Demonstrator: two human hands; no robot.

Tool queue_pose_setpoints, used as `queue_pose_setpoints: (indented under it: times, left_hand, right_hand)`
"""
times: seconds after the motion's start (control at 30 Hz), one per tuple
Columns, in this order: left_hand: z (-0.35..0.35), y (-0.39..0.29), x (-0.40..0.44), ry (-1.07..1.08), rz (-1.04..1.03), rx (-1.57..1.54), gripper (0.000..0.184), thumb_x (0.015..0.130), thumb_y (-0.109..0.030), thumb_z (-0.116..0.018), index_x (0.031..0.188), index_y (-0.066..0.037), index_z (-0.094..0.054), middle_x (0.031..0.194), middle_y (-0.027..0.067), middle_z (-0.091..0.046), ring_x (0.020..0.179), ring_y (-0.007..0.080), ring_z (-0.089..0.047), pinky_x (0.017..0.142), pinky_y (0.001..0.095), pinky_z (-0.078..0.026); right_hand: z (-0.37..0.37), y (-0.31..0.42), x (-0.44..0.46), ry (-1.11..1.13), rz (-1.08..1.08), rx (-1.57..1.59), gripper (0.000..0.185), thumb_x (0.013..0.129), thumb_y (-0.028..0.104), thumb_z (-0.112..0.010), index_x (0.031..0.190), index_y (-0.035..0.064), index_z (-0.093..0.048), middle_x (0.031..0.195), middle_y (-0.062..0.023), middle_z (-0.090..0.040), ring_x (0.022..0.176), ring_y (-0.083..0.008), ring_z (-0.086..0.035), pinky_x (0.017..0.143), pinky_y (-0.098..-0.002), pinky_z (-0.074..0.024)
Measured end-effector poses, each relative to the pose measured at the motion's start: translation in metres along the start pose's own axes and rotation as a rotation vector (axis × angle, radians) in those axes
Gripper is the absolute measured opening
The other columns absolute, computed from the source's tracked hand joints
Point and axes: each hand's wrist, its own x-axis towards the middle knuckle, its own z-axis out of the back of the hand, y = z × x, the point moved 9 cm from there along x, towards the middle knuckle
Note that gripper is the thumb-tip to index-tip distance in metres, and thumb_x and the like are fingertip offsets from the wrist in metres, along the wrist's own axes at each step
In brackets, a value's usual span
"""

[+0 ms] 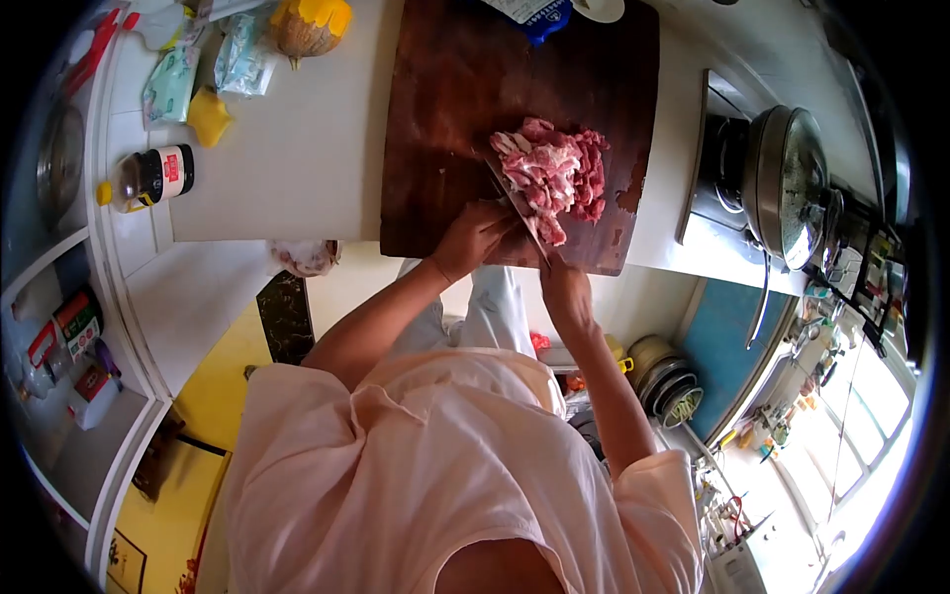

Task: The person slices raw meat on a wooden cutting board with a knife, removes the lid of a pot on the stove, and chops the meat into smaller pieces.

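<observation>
My right hand [566, 295] is closed around the handle of a kitchen knife [517, 203] at the near edge of a dark brown cutting board [435, 129]. The wide blade points away from me and slants to the left. Right along its right side lies a heap of cut raw meat [554, 168], pink-red with pale fat. My left hand [478, 236] is at the blade's left side, its fingers bent toward the metal and seeming to touch it. Its fingertips are too small and partly hidden to show whether they grip anything.
A lidded pan [787, 188] stands on the stove at the right. On the left counter are a cut pumpkin [310, 28], plastic packets [244, 59], a yellow star-shaped item [209, 117] and a dark-labelled bottle [153, 178]. A blue-and-white packet [539, 18] lies at the board's far edge.
</observation>
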Motion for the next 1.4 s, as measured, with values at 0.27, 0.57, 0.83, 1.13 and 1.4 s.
queue_pose_setpoints:
  times: [0.27, 0.57, 0.83, 1.13, 1.4]
  left_hand:
    - [0.011, -0.004, -0.006, -0.105, -0.089, 0.004, 0.029, 0.084, -0.009, -0.06, 0.113, -0.011, -0.062, 0.109, 0.0095, -0.061, 0.099, 0.0297, -0.057, 0.088, 0.0409, -0.045]
    - [0.007, 0.004, -0.006, -0.05, 0.001, -0.037, 0.027, 0.084, -0.013, -0.059, 0.111, -0.01, -0.064, 0.111, 0.0104, -0.061, 0.102, 0.0302, -0.057, 0.091, 0.0414, -0.044]
    - [0.007, -0.002, -0.011, -0.089, -0.091, -0.001, 0.028, 0.086, -0.014, -0.059, 0.113, -0.011, -0.061, 0.111, 0.0101, -0.06, 0.104, 0.0311, -0.056, 0.093, 0.0427, -0.042]
    - [0.012, 0.003, -0.009, -0.061, 0.085, -0.1, 0.023, 0.084, -0.011, -0.061, 0.106, -0.009, -0.065, 0.109, 0.0109, -0.061, 0.105, 0.0297, -0.055, 0.093, 0.0414, -0.042]
    - [0.019, -0.006, -0.01, -0.17, -0.045, -0.142, 0.013, 0.085, -0.011, -0.057, 0.095, -0.005, -0.062, 0.105, 0.0089, -0.06, 0.096, 0.0305, -0.056, 0.087, 0.0415, -0.044]
  right_hand:
    - [0.028, 0.019, 0.02, -0.14, 0.113, 0.136, 0.024, 0.09, 0.024, -0.055, 0.089, 0.0011, -0.06, 0.071, -0.0265, -0.058, 0.068, -0.0445, -0.058, 0.056, -0.0499, -0.0448]
    - [-0.006, 0.008, 0.005, -0.012, 0.075, 0.004, 0.022, 0.092, 0.024, -0.05, 0.098, 0.0042, -0.056, 0.069, -0.0225, -0.061, 0.065, -0.0418, -0.06, 0.054, -0.0498, -0.0468]
    - [0.029, 0.04, 0.037, -0.138, 0.16, 0.183, 0.025, 0.091, 0.026, -0.05, 0.095, 0.0025, -0.058, 0.074, -0.0245, -0.06, 0.069, -0.0429, -0.06, 0.059, -0.0495, -0.0479]
    - [-0.005, 0.004, -0.009, -0.009, 0.066, 0.024, 0.021, 0.092, 0.024, -0.051, 0.095, 0.004, -0.057, 0.066, -0.0208, -0.061, 0.063, -0.0415, -0.06, 0.056, -0.0503, -0.0473]
    - [0.025, 0.05, 0.04, -0.262, 0.274, 0.237, 0.022, 0.09, 0.024, -0.053, 0.092, 0.0024, -0.06, 0.08, -0.0237, -0.062, 0.072, -0.0415, -0.061, 0.061, -0.0484, -0.049]
